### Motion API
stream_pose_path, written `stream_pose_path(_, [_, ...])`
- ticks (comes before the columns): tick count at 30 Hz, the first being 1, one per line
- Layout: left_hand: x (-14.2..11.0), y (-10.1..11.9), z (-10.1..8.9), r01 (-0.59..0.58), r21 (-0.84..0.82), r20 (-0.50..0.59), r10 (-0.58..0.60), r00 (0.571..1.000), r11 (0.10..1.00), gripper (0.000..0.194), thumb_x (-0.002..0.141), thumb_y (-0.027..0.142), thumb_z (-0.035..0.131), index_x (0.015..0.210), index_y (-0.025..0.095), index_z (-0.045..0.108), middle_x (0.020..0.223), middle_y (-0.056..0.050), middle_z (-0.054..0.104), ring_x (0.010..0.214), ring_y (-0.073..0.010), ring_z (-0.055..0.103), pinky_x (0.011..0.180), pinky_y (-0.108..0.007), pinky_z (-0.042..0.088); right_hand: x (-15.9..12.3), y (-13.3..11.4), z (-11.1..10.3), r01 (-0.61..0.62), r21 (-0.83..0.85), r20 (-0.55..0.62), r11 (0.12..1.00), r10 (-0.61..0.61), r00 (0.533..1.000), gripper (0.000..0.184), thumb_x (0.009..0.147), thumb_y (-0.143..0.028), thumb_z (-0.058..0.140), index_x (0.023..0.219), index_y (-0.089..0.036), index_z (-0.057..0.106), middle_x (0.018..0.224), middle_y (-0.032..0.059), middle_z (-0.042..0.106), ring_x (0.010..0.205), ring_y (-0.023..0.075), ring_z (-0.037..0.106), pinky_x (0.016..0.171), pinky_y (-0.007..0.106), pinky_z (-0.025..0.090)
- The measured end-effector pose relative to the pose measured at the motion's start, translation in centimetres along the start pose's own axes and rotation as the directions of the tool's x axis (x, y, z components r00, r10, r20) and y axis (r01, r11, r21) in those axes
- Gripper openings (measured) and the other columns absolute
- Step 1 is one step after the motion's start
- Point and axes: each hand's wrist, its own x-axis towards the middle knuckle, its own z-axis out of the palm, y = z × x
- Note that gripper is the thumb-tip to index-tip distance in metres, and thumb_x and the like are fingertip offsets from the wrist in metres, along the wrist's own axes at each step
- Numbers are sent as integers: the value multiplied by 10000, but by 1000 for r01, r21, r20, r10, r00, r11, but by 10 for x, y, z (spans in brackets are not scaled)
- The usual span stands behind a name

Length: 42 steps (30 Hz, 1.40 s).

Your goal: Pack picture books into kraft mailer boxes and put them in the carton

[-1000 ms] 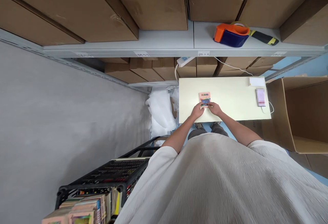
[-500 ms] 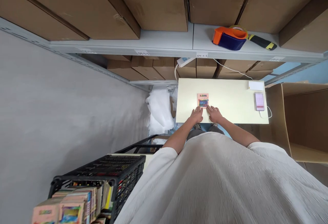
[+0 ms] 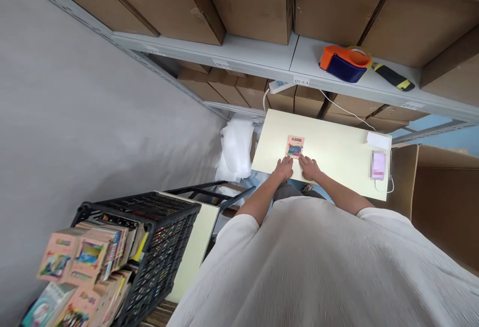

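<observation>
A small pink book (image 3: 295,143) with a dark picture on its cover lies flat on the pale table (image 3: 337,157), towards its left part. My left hand (image 3: 285,166) rests at the book's lower left corner, fingers stretched out and touching its near edge. At the lower right corner, my right hand (image 3: 309,167) lies with its fingers extended in the same way. Neither hand is wrapped around the book.
A black crate (image 3: 164,247) full of books stands at lower left. A phone (image 3: 378,165) and white box (image 3: 377,140) lie on the table's right end. An open carton (image 3: 445,202) is beyond it. Above, a shelf (image 3: 258,58) holds cartons, an orange-blue tape dispenser (image 3: 345,63) and a cutter (image 3: 393,77).
My view has turned and tilted to the left, so more of the book crate shows. Both hands stay at the near edge of the pink book.
</observation>
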Motion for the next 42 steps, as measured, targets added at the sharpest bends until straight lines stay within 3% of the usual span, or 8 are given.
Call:
stream_pose_path(8, [8, -4, -11, -17, 5, -10, 17, 1000, 1000, 859, 911, 216, 609, 1738, 170, 381, 1864, -211, 285, 1759, -366, 228, 1428, -639, 75, 10, -6, -7, -49, 18, -14, 999, 49, 999, 998, 914, -295, 591, 1838, -205, 223, 1914, 124, 123, 1699, 423, 296, 1385, 665, 173])
stream_pose_path(15, [11, -24, -36, -44, 56, 32, 43, 999, 997, 870, 926, 236, 617, 1759, 191, 369, 1874, -193, 272, 1756, -382, 227, 1431, -645, 60, 29, -33, -21, -137, 43, -15, 990, 138, 990, 977, 904, -265, 586, 1827, -188, 273, 1917, 112, 125, 1746, 413, 185, 1397, 661, 144])
stream_pose_path(23, [15, -47, -70, -68, 379, 165, 5, 986, 923, 848, 995, 218, 504, 1801, 130, 258, 1911, -172, 126, 1778, -341, 143, 1437, -609, 105, 53, -75, -45, -230, -88, 82, 969, 237, 968, 928, 1006, -289, 516, 1852, -192, 147, 1929, 81, -24, 1762, 367, 130, 1406, 594, 163])
stream_pose_path(30, [17, -80, -86, -64, 300, 118, 30, 993, 952, 950, 981, 272, 549, 1838, 206, 145, 1920, -133, 115, 1783, -360, 104, 1437, -628, 80, 77, -100, -62, -236, -73, 90, 969, 242, 966, 943, 1005, -320, 546, 1853, -236, 143, 1932, 69, -14, 1759, 373, 137, 1404, 600, 160])
stream_pose_path(33, [18, -94, -94, -65, 280, 84, 43, 996, 958, 931, 990, 269, 569, 1833, 206, 180, 1921, -133, 130, 1783, -356, 102, 1441, -606, 70, 89, -109, -68, -241, -76, 101, 968, 248, 964, 939, 1014, -330, 537, 1854, -234, 130, 1932, 71, -12, 1759, 372, 133, 1405, 603, 146])
stream_pose_path(36, [21, -103, -104, -57, 267, 64, 42, 997, 962, 896, 1004, 258, 590, 1820, 211, 225, 1920, -139, 140, 1776, -361, 133, 1431, -604, 111, 102, -116, -75, -241, -75, 113, 968, 248, 962, 939, 1027, -345, 525, 1858, -241, 100, 1932, 62, -33, 1762, 370, 114, 1407, 607, 132])
stream_pose_path(42, [33, -111, -127, -46, 282, 54, 32, 998, 958, 879, 1007, 220, 566, 1814, 172, 222, 1911, -187, 126, 1703, -386, 329, 1356, -592, 325, 125, -121, -89, -256, -51, 143, 965, 260, 955, 944, 1039, -348, 506, 1860, -252, 51, 1930, 32, -81, 1765, 373, 90, 1408, 607, 129])
